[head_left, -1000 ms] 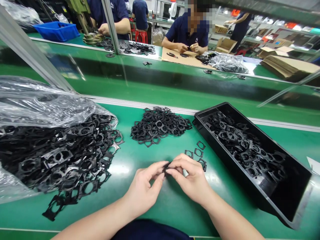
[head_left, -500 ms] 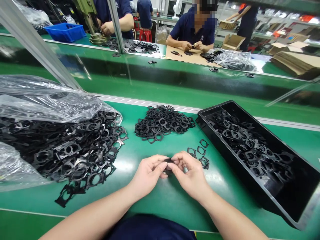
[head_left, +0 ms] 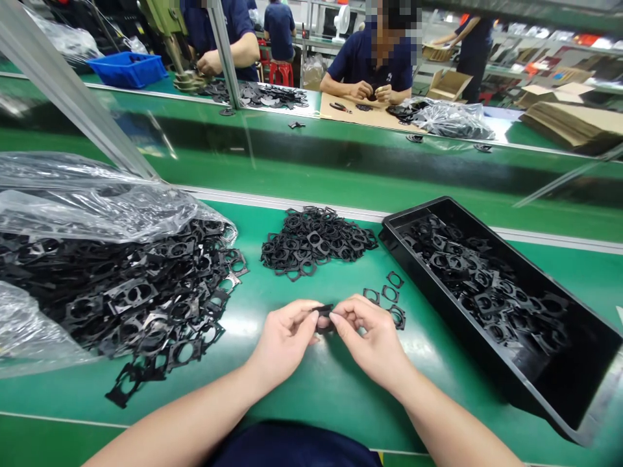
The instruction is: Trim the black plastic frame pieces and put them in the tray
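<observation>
From here I can see both forearms reaching in from the near edge of the green table (head_left: 302, 395), angled toward each other so that the hands meet in front of the body. The left hand (head_left: 287, 337) is turned inward, its thumb and fingers closed on one end of a small black part (head_left: 324, 311). The right hand (head_left: 372, 334) mirrors it, thumb against the other end, fingers curled in behind. The part sits between the two sets of fingertips, just above the tabletop, though the fingers cover much of it and I can't make out its full shape.

Beyond the hands lies a pile of black frames (head_left: 316, 241). A few loose frames (head_left: 390, 294) lie just beside the right hand, near the long black tray (head_left: 487, 350), which holds more of them. Over on the left, a larger heap (head_left: 146, 305) spills from a clear plastic bag (head_left: 111, 207).
</observation>
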### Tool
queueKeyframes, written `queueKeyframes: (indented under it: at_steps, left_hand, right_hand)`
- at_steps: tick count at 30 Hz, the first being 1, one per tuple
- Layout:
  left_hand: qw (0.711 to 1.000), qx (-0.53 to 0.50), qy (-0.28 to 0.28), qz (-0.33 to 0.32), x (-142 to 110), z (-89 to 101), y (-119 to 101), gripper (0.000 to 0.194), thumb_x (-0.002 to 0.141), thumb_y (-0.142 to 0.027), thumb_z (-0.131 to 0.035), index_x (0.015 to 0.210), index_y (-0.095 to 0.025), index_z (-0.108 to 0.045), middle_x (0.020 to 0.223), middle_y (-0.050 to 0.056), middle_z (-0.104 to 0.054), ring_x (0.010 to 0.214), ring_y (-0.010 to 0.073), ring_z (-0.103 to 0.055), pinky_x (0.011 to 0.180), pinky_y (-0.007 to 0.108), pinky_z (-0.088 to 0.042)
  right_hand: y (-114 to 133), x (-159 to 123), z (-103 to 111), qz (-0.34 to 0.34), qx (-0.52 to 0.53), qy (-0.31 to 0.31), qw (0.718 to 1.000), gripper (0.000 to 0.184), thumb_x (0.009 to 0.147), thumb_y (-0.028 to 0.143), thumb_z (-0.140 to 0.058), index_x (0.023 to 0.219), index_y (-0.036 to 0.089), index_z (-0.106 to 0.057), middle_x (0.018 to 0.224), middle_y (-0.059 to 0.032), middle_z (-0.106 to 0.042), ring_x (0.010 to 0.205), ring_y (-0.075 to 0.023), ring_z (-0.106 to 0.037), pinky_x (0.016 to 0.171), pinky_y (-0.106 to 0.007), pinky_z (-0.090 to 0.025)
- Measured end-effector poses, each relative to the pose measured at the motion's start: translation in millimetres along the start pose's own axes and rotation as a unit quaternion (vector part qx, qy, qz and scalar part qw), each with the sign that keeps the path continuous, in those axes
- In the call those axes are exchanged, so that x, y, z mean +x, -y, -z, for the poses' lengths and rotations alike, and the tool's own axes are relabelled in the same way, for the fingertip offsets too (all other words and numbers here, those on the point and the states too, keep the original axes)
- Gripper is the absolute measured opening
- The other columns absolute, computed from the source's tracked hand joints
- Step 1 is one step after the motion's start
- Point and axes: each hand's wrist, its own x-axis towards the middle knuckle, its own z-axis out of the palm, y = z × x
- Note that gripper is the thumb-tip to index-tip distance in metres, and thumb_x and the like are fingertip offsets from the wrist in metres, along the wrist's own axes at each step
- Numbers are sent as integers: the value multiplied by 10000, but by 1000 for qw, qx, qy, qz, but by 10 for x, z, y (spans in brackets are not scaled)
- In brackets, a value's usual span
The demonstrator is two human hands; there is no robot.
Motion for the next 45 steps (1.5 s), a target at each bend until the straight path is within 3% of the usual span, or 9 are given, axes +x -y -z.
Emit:
queueKeyframes:
  at_steps: [15, 31, 39, 45]
  left_hand:
    - [996, 55, -17, -67, -53, -9, 34, 212, 869, -264, -535, 1019, -177, -658, 917, 55, -731, 841, 180, -697, 653, 239, -596]
    - [968, 191, -6, -163, -72, 61, 111, 271, 889, -209, -498, 1123, -196, -633, 909, 51, -714, 766, 179, -684, 668, 274, -586]
    - [950, 230, -8, -212, -77, 72, 74, 275, 869, -158, -521, 1109, -196, -649, 903, 50, -739, 714, 156, -698, 698, 257, -577]
    - [968, 183, 12, -174, -85, 55, 69, 267, 877, -204, -511, 1102, -203, -655, 892, 52, -738, 699, 163, -695, 677, 276, -589]
  right_hand:
    - [19, 5, 7, 40, -1, -5, 999, 119, 854, 163, -540, 750, 176, -597, 685, -11, -543, 584, -124, -494, 548, -241, -405]
    - [8, 8, 58, 119, 8, 11, 993, 135, 871, 111, -513, 863, 192, -621, 782, -49, -603, 723, -170, -562, 656, -289, -456]
    - [27, 15, 56, 45, 10, 0, 999, 90, 862, 169, -555, 788, 186, -605, 738, -23, -576, 652, -142, -519, 592, -256, -426]
    - [18, 13, 54, -41, 113, 51, 991, 142, 865, 260, -566, 780, 171, -635, 774, -51, -644, 715, -168, -617, 653, -271, -506]
